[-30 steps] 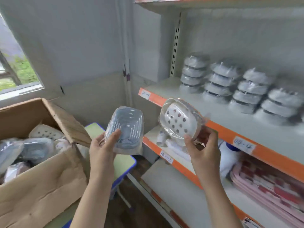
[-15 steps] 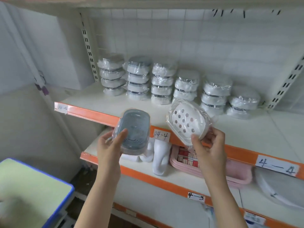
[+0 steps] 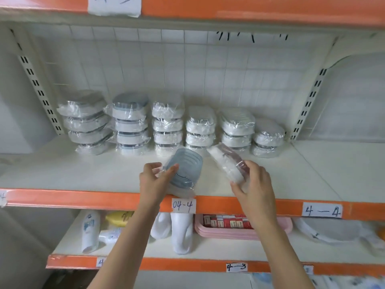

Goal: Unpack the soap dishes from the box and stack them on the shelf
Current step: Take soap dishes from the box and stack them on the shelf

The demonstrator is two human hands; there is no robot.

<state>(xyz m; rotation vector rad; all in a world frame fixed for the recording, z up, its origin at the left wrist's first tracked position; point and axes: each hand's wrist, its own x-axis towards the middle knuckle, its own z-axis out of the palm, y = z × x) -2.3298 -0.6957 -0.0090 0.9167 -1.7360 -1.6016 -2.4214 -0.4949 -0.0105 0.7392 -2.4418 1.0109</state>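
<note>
My left hand grips a plastic-wrapped blue-grey soap dish, tilted, just above the front of the white shelf labelled 04-4. My right hand holds a wrapped white soap dish with a reddish rim, tipped on edge over the shelf. Behind them, several stacks of wrapped soap dishes line the back of the shelf. The rightmost stack is the lowest. The box is out of view.
An upper shelf with an orange edge overhangs. Slotted uprights stand at both ends. The lower shelf holds bottles, white items, a pink tray with red boxes and wrapped plates.
My view has swung from the box to face the shelf. Both hands have moved forward and up over the shelf with their dishes. The white dish has turned from face-on to edge-on.
</note>
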